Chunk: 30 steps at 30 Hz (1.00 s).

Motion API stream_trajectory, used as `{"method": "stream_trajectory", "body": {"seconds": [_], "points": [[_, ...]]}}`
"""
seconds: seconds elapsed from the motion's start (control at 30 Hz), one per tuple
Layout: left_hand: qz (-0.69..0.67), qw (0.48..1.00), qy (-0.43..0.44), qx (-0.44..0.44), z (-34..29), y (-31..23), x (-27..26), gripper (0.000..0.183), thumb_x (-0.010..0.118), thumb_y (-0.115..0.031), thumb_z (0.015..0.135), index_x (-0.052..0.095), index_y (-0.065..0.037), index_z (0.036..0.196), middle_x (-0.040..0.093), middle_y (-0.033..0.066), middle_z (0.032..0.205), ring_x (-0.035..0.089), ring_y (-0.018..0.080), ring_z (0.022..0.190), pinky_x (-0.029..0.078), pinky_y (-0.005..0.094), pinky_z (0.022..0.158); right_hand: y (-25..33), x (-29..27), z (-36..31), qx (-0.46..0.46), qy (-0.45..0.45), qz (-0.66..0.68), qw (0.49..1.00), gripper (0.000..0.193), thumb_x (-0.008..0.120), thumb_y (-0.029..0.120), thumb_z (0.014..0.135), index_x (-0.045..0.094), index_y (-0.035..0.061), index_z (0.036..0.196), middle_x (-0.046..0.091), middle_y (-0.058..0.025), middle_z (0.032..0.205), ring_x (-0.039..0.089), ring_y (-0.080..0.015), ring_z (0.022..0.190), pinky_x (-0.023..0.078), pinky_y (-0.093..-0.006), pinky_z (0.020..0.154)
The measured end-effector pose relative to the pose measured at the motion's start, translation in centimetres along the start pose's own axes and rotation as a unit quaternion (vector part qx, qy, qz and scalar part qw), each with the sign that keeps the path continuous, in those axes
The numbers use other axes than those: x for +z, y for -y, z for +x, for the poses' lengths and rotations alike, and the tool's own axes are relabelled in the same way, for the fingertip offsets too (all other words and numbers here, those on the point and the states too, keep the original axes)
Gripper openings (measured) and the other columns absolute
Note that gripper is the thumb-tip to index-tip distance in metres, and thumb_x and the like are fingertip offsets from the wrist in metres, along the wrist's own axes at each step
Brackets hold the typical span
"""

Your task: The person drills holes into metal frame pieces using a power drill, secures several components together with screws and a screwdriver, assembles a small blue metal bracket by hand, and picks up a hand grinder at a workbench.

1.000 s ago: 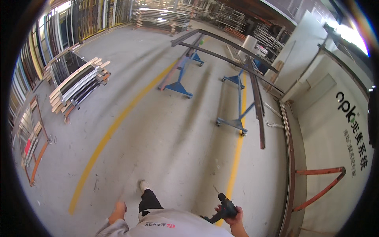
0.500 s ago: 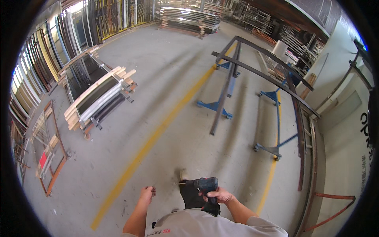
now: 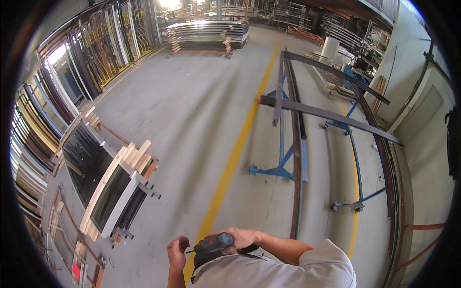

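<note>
1. The right hand (image 3: 244, 238) is closed around a drill (image 3: 209, 244), directly in its grip, in front of the person's body.
2. The drill looks dark grey and black, pointing left from the grip.
3. The left hand (image 3: 177, 250), left of the grip, has curled fingers near the drill's tip; whether it holds or touches anything, I cannot tell.
4. A small reddish mark (image 3: 224, 238) beside the gripping fingers is too blurred to read.

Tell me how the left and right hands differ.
The right hand grips the dark power drill; the left hand curls near its bit, contact unclear. The right forearm slants in from the right; the left forearm points nearly straight up the picture. Both hands are bare.
</note>
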<state>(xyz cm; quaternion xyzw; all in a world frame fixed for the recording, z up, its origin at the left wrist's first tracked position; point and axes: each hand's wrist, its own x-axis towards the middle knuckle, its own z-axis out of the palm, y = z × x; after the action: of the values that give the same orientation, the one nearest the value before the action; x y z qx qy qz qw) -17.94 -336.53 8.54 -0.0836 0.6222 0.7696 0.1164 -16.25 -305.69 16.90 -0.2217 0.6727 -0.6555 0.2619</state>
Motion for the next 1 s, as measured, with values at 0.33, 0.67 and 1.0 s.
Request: {"method": "stream_trajectory", "body": {"seconds": [0.33,0.67,1.0], "points": [[0.278,0.896,0.347,-0.002,44.1,-12.5,10.3,0.031,0.061,-0.011,0.088,0.07,0.003,0.115,0.073,0.006,0.089,0.065,0.015,0.081,0.052,0.031,0.076,1.9,-33.7,23.5,0.117,-0.106,0.043,0.987,0.067,0.074,0.002,0.081,0.054,0.0079,0.144,0.068,-0.0033,0.112,0.059,-0.0126,0.098,0.049,-0.0294,0.092],[0.547,0.569,0.597,0.145,87.5,-25.5,36.5,0.024,0.065,-0.014,0.083,0.073,-0.009,0.105,0.071,0.0208,0.093,0.067,0.0396,0.086,0.053,0.0466,0.076,2.7,-65.5,37.2,0.048,-0.325,0.171,0.929,0.07,0.081,0.003,0.077,0.055,0.006,0.143,0.069,-0.0022,0.119,0.06,-0.012,0.107,0.049,-0.0314,0.098],[0.613,0.578,0.473,0.258,127.5,-33.0,51.3,0.033,0.067,-0.019,0.083,0.071,-0.005,0.112,0.071,0.019,0.102,0.068,0.0386,0.095,0.055,0.0471,0.083,4.9,-108.9,54.2,0.057,-0.31,0.021,0.949,0.071,0.08,0.01,0.078,0.054,0.0065,0.143,0.071,-0.0078,0.111,0.064,-0.0138,0.097,0.05,-0.0315,0.093]]}}
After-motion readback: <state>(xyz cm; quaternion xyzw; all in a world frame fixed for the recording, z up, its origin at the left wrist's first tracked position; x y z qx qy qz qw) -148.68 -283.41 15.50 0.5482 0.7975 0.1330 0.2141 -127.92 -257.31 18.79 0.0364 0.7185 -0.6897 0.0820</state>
